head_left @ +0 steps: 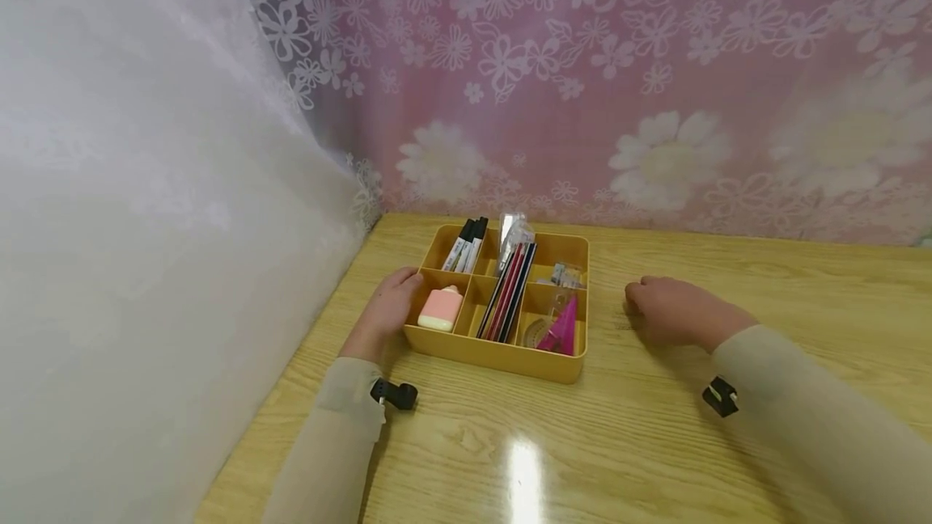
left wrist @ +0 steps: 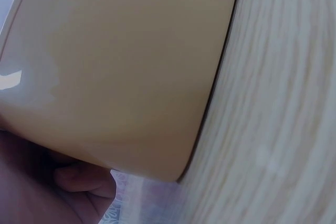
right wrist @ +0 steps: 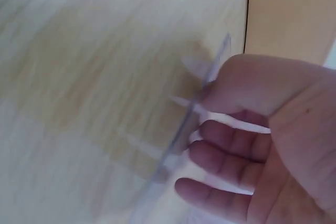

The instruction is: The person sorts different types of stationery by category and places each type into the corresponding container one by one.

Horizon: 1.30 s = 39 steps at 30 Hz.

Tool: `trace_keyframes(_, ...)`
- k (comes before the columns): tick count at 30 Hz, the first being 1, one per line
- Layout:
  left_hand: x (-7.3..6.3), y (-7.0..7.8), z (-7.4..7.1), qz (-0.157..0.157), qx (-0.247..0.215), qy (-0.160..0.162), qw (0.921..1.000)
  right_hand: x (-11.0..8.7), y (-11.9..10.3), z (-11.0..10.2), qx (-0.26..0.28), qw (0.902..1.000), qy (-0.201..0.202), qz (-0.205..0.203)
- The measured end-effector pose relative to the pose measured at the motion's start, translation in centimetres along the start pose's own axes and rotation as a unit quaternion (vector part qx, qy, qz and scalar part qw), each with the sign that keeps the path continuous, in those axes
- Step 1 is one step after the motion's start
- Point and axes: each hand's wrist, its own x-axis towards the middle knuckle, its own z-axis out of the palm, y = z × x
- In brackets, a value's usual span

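Note:
A yellow compartment tray [head_left: 495, 356] stands on the table, its front wall toward me. My left hand [head_left: 387, 306] holds the tray's left side at the rim; in the left wrist view the fingers [left wrist: 86, 179] curl by the tray's end. To the right of the tray, low over the table, is my right hand [head_left: 673, 310]. Its thumb and index finger pinch a thin, clear plastic piece with a straight edge [right wrist: 181, 127], seen nearly edge-on in the right wrist view. The other fingers are loosely bent behind it.
In the tray lie black-capped markers [head_left: 466, 245], a pink and cream bottle-shaped item [head_left: 441, 308], several pencils [head_left: 507, 293], a magenta set square [head_left: 562, 330], a clear protractor [head_left: 536, 333] and clear-wrapped items [head_left: 512, 230]. A flowered curtain [head_left: 582, 103] hangs behind; white sheeting [head_left: 160, 225] borders the left.

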Motion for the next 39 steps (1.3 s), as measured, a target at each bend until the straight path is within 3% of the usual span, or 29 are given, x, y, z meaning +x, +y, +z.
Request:
trace_keyframes(10, 0.1, -0.3, -0.5, -0.006, -0.001, 0.002, 1.0000, -1.0, 1.6, -1.1, -0.029, 0.9988, -0.038, 0.006)
trace_keyframes(23, -0.1, -0.3, -0.2, -0.010, 0.003, -0.003, 0.9999, -1.6, 3.2, -0.5, 0.063, 0.9954, -0.057, 0.043)
trace_keyframes(36, 0.0, 0.0, 0.0, -0.003, -0.001, -0.007, 1.0000, -2.5, 3.9, -0.6, 0.058, 0.9965, -0.017, 0.058)
trace_keyframes(39, 0.0, 0.0, 0.0, -0.005, 0.003, -0.007, 1.0000, -3.3, 3.7, -0.9, 0.070, 0.9955, -0.024, 0.060)
